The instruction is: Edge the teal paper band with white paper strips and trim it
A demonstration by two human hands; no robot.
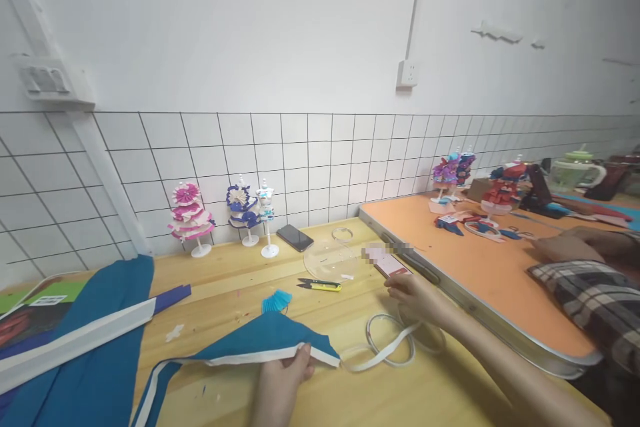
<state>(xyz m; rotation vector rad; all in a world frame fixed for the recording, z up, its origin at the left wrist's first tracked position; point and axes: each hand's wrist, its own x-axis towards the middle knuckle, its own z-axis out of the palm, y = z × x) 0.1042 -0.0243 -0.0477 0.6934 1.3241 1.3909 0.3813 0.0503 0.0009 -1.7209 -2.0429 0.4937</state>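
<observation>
My left hand (284, 380) pinches the edge of a teal fabric piece (270, 333) between thumb and fingers. A white strip (250, 355) runs along that edge, and a narrow teal and white tail trails to the lower left. My right hand (413, 297) reaches over the table at the near end of a pink box (385, 261); its fingers are loosely bent and apart, with nothing visible in them. Below it lie rings of tape (389, 361) with a loose white band. A pleated light-blue fabric piece (277, 301) rests behind the teal cloth.
Yellow thread snips (320, 285), a clear round disc (320, 257) and a phone (295, 237) lie farther back. Small stands with hair ties (193, 213) line the wall. More teal fabric (107, 320) is at left. A co-worker's sleeve (585, 293) rests over the orange table (480, 267).
</observation>
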